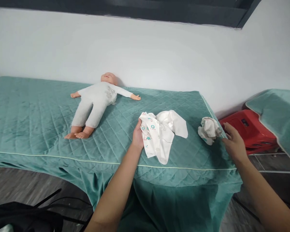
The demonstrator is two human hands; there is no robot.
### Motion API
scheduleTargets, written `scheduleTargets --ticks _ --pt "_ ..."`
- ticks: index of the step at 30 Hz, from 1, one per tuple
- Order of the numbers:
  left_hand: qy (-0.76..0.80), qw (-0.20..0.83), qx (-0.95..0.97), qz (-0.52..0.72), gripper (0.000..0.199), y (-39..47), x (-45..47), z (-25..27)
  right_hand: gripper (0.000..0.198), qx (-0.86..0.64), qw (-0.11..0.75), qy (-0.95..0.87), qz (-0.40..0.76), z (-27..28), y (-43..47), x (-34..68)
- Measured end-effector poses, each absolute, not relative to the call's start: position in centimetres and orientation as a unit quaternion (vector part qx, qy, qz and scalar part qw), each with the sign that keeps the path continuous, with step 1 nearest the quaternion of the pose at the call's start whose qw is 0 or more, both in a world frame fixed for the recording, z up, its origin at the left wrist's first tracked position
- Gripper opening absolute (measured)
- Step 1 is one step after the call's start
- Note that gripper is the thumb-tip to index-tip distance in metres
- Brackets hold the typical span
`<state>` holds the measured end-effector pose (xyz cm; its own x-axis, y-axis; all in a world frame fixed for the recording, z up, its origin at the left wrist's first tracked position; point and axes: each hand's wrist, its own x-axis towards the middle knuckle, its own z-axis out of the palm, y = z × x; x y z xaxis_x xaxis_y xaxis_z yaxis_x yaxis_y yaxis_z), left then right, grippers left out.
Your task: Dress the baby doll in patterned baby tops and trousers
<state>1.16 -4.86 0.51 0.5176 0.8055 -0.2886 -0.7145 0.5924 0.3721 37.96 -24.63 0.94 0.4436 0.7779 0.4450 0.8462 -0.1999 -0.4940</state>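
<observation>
My left hand (137, 137) grips the left edge of a white baby garment (152, 135) printed with small green and pink figures. Part of the garment spreads out to the right over the green quilted cover. My right hand (234, 141) is at the bed's right edge, its fingers apart, just right of a crumpled white printed cloth (209, 129). Whether a fingertip touches that cloth is hard to see. A baby doll (95, 100) in a pale body suit lies on its back to the left, arms spread, head toward the wall.
The green quilted cover (33, 119) drapes over the bed's front edge. Past its right end stand a red plastic stool (251, 129) and another green-covered surface (280, 109). A white wall (159, 54) runs behind. Something black (26, 216) sits at the lower left.
</observation>
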Motion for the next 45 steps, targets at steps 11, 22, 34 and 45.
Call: scheduleTargets --ticks 11,22,34,45 --pt "0.195 0.865 0.11 0.448 0.041 -5.0 1.0 0.7 0.05 -0.776 0.2 -0.578 -0.153 0.3 -19.9 33.0" --pt "0.19 0.876 0.09 0.435 0.041 -4.9 0.9 0.4 0.047 -0.668 0.165 -0.722 -0.075 2.1 -22.6 38.9" --pt "0.222 0.82 0.153 0.505 0.027 -4.3 0.5 1.1 0.058 -0.722 0.108 -0.673 -0.121 0.7 -25.3 34.8" --pt "0.297 0.587 0.652 0.379 0.026 -2.0 -0.8 13.7 0.059 -0.62 0.393 -0.67 0.11 12.2 -14.7 23.4"
